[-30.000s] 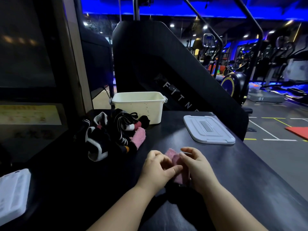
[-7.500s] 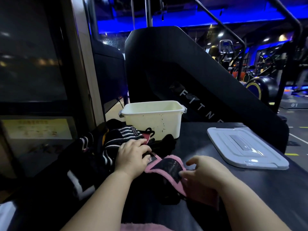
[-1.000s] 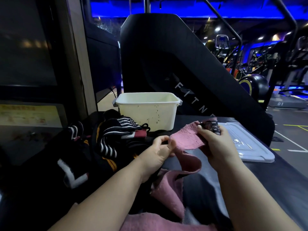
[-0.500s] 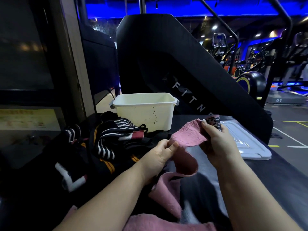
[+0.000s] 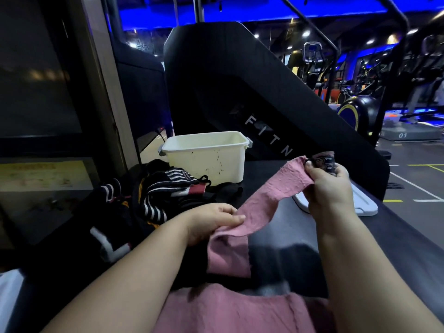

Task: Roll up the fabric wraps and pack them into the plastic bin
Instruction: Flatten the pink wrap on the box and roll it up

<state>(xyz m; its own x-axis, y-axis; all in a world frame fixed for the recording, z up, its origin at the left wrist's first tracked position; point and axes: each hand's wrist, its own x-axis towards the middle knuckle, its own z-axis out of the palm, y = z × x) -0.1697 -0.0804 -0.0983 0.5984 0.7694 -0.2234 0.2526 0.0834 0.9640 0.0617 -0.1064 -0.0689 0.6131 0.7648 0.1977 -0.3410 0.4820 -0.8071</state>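
Note:
A long pink fabric wrap (image 5: 269,200) is stretched in the air between my hands above the black table (image 5: 396,236). My right hand (image 5: 329,188) grips its upper end, where a small black-and-pink roll shows above my fingers. Lower down, my left hand (image 5: 211,222) pinches the strip, and the rest hangs toward my lap. The cream plastic bin (image 5: 206,157) stands open at the back of the table; its inside is mostly hidden from here. A heap of black, white-striped and red wraps (image 5: 156,198) lies left of the bin.
The bin's white lid (image 5: 362,203) lies flat on the table behind my right hand. A large black exercise machine (image 5: 252,92) rises just behind the bin. A pillar and dark panels close off the left side; gym floor and equipment lie to the right.
My right hand has lifted slightly with the rolled end and my left hand has slid a little lower along the pink strip, pulling it tauter.

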